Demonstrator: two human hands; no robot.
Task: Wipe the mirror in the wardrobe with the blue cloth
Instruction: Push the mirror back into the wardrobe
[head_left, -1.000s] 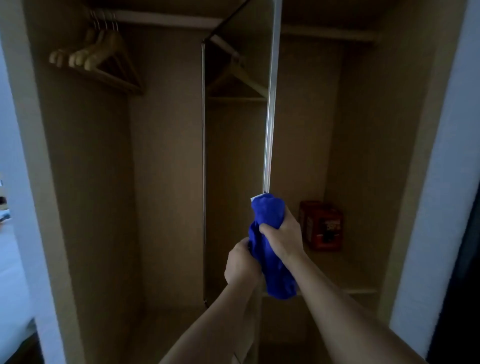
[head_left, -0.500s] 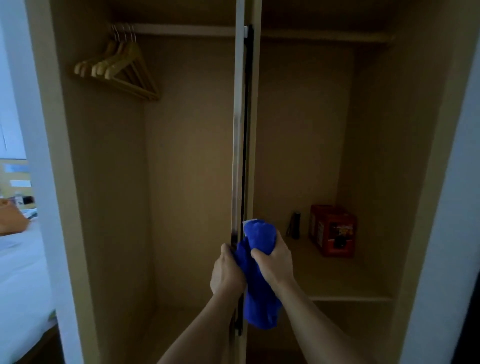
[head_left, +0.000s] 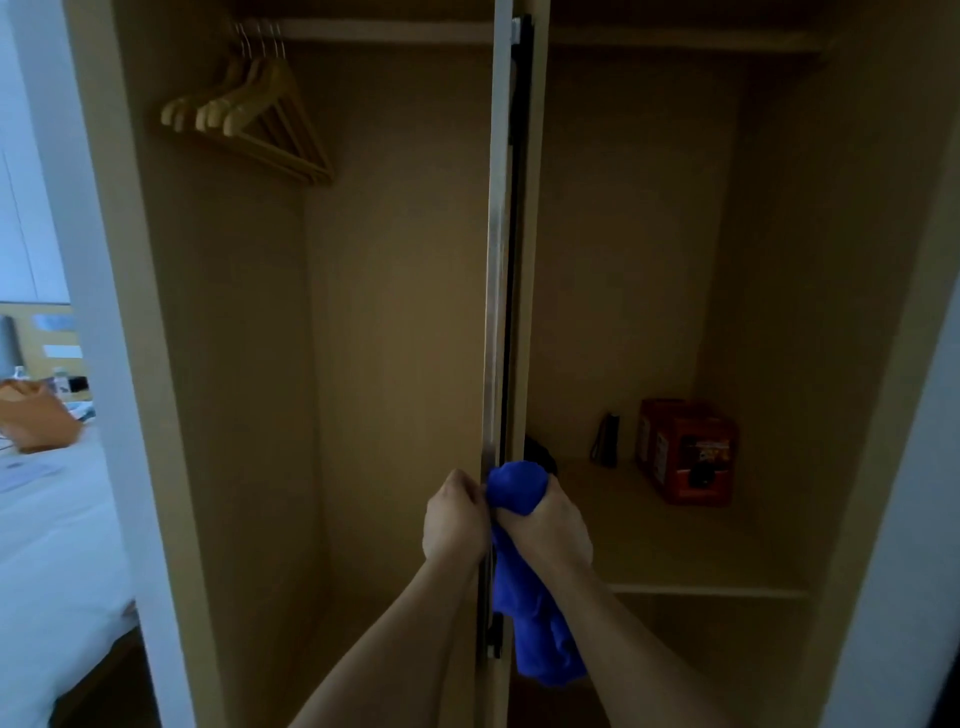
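Hangers (head_left: 249, 122) upper left in wardrobe (head_left: 395, 260); mirror panel (head_left: 501, 260) edge-on at centre; box (head_left: 685, 457) on shelf (head_left: 675, 545) right; bed (head_left: 47, 545) outside left.

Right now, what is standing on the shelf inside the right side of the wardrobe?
On the shelf stand a red box and, left of it, a small dark object by the back wall. The mirror panel, edge-on, and the blue cloth hide the shelf's left end.
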